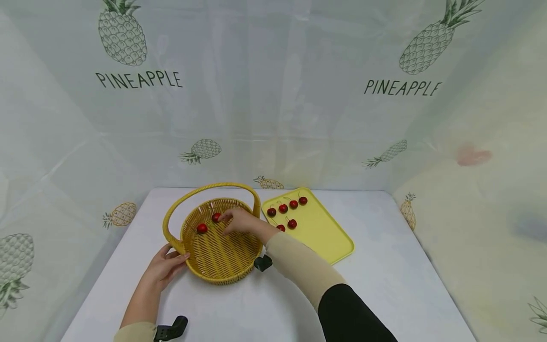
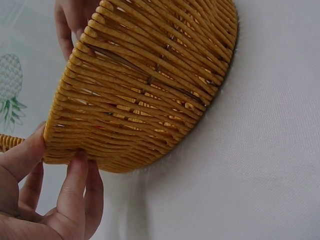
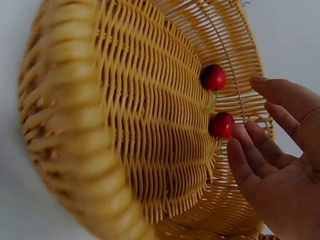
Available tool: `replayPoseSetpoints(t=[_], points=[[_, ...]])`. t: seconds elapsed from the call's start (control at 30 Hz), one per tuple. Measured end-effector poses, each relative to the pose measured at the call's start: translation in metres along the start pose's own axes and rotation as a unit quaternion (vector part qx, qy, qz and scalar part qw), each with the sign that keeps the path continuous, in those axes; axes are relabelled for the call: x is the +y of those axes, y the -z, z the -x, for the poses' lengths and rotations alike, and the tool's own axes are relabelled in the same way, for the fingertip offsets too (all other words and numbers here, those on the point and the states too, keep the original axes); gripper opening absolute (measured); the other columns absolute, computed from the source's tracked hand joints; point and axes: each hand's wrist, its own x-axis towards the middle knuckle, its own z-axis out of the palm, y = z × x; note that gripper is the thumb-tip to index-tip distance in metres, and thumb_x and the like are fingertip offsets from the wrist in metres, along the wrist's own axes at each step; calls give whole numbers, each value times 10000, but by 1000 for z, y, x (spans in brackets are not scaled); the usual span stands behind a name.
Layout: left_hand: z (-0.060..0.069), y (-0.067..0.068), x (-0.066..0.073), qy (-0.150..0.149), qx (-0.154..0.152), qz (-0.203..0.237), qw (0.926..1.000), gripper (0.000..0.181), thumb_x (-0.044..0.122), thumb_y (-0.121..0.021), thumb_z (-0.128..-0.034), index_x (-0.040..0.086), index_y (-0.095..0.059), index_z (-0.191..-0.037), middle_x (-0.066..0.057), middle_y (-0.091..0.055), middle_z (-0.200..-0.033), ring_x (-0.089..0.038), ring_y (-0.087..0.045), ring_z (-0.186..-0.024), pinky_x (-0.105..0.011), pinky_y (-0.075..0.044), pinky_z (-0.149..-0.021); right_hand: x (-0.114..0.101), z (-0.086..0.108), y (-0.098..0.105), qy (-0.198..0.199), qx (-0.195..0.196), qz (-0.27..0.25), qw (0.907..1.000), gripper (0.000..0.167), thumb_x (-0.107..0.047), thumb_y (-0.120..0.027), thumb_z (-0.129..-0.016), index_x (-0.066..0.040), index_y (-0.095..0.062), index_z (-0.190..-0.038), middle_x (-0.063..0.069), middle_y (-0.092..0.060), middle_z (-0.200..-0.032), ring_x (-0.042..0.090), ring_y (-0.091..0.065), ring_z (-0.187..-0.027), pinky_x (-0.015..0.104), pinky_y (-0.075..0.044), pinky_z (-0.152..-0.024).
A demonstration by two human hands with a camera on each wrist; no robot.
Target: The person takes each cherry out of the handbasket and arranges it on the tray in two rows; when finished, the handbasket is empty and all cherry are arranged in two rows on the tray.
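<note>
A round yellow wicker basket with a tall arched handle holds two red cherries, one nearer the left wall and the other near the back. At the basket's left side my left hand grips the rim; in the left wrist view its thumb lies at the rim and the fingers touch the outer wall. Inside the basket, my right hand has its fingers spread beside the back cherry. The right wrist view shows that cherry right by the fingertips, unpinched; whether they touch is unclear.
Right of the basket lies a yellow rectangular tray with several cherries toward its far left, partly hidden by the right forearm. Both stand on a white table. Behind hangs a pineapple-printed curtain.
</note>
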Motion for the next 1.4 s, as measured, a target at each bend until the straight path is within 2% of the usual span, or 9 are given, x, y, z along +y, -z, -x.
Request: replayPoseSetpoints(t=[0.2,0.4,0.7,0.93,1.03,1.2,1.4], points=[[-4,-3,-2,-52,28,-22,10000,807,-74,-600,-924,34,-95,-1544,-322,-256,-1454,-146,-638,-967,-321,-532,-898,4,-11,-4,-133,76,3,9999,439,-86,-775,-838,-78,-643,-1257,108,-584,-1260,219,-547,-1125,285,-511,-814],[-4,-5,-4,-3,122,-14,9999,819,-74,-608,-919,45,-102,-1551,-323,-247,-1467,-152,-637,-968,-320,-534,-894,10,-23,-9,-58,27,10,10000,467,-61,-770,-830,-47,-627,-1274,128,-564,-1305,277,-522,-1183,291,-485,-825],[-2,-3,-6,33,199,15,9998,835,-70,-618,-915,59,-98,-1556,-304,-267,-1449,-149,-639,-954,-311,-539,-882,14,-37,-21,-225,43,26,9997,548,-85,-797,-813,-102,-605,-1326,61,-549,-1354,187,-507,-1219,253,-473,-917],[-2,-1,-5,45,252,15,9997,823,-72,-638,-902,56,-136,-1542,-287,-325,-1393,-155,-642,-944,-315,-544,-873,13,-42,-27,-361,15,275,9990,566,-141,-786,-832,-171,-582,-1359,117,-307,-1526,259,-331,-1366,324,-462,-947],[-1,-1,-4,33,242,28,9997,820,-75,-636,-902,51,-136,-1539,-292,-323,-1392,-154,-644,-936,-316,-545,-871,12,-45,-29,-408,37,206,9989,563,-132,-785,-830,-175,-587,-1356,133,-269,-1545,277,-266,-1404,331,-452,-968],[-1,-1,-2,8,242,10,9997,813,-82,-618,-909,52,-128,-1543,-302,-306,-1410,-164,-645,-949,-313,-545,-869,15,-50,-32,-491,42,238,9985,565,-145,-780,-838,-202,-582,-1363,140,-241,-1551,288,-272,-1394,341,-456,-950],[-2,-1,-2,-6,224,-34,9997,804,-73,-608,-920,55,-123,-1548,-309,-287,-1435,-163,-640,-969,-310,-542,-875,19,-55,-34,-546,21,314,9980,570,-160,-778,-842,-228,-578,-1372,153,-182,-1578,299,-224,-1425,348,-430,-1002]])
